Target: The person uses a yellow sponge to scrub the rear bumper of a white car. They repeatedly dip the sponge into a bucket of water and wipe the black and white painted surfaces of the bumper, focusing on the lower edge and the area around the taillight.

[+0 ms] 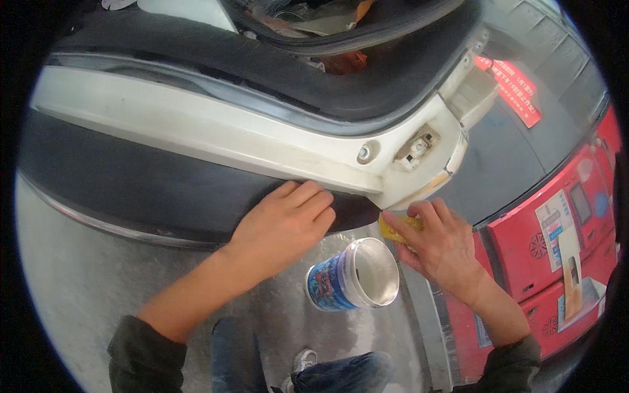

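Note:
My left hand (285, 221) rests palm down on the black bumper (162, 177) of a white car. Its fingers are close together and curled near the seam below the white body panel (236, 140); what lies under the palm is hidden. Between the thumb and fingers of my right hand (442, 240) is a yellow block (390, 228), possibly a sponge or sanding pad. The block is at the bumper's pointed corner, just below the white rear corner panel (427, 184), whose edge has bare or filled patches.
A bucket (327, 285) with a printed label and whitish contents stands on the concrete floor (123, 285) below my hands. Red cabinets (521, 245) line the right side, beside a grey panel (506, 157) with a red notice (516, 93). The car's rear opening (314, 19) holds loose items.

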Action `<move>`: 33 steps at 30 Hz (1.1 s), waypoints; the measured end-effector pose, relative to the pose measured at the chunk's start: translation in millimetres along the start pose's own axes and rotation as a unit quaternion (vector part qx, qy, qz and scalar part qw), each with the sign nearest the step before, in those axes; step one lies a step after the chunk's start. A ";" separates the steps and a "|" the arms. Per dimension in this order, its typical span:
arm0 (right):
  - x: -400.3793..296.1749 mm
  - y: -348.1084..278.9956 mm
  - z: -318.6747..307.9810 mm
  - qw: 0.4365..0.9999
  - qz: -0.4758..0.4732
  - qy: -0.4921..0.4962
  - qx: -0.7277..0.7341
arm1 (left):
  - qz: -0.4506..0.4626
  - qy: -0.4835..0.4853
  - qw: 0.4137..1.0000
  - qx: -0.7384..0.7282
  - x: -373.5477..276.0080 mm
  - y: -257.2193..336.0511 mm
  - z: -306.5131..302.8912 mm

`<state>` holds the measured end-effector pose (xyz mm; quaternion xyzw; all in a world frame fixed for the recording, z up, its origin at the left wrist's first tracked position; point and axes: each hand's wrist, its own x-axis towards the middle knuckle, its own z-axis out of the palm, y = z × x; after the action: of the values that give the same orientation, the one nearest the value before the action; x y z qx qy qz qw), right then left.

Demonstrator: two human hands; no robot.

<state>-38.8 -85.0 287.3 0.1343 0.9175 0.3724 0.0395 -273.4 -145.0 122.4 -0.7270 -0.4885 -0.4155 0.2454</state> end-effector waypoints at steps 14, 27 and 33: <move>22.0 -10.8 13.7 0.987 0.021 -0.105 -0.123 | 0.002 0.016 0.999 0.051 1.9 2.8 1.2; 39.8 -17.0 23.8 0.977 0.013 -0.141 -0.158 | -0.013 0.000 0.999 0.030 -2.0 1.9 6.0; 40.2 -15.8 25.6 0.983 0.017 -0.131 -0.126 | -0.012 -0.005 0.999 0.034 -1.8 2.9 2.3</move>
<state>-76.5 -67.5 259.0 0.1909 0.8479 0.4647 0.1695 -270.2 -145.3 119.8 -0.7143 -0.5122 -0.3980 0.2625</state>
